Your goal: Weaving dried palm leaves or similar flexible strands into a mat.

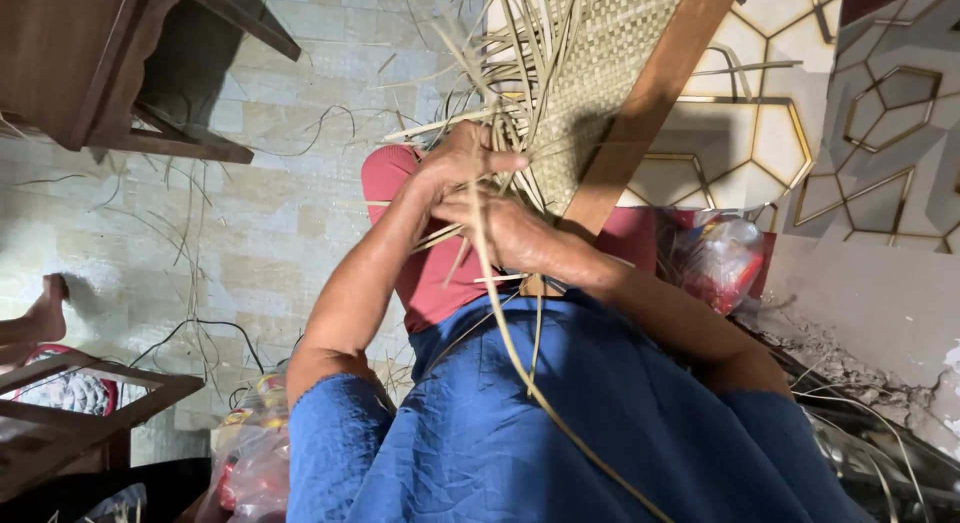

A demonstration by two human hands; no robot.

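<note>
Weaving shot from above: the left hand pinches a bunch of loose pale strips at the unfinished edge of the woven mat, which leans on a wooden board over the lap. The right hand grips one long strip trailing down over the blue shirt. Guessing here, but pull it too hard or bend it sharply and it could kink, snap, or loosen the weave.
</note>
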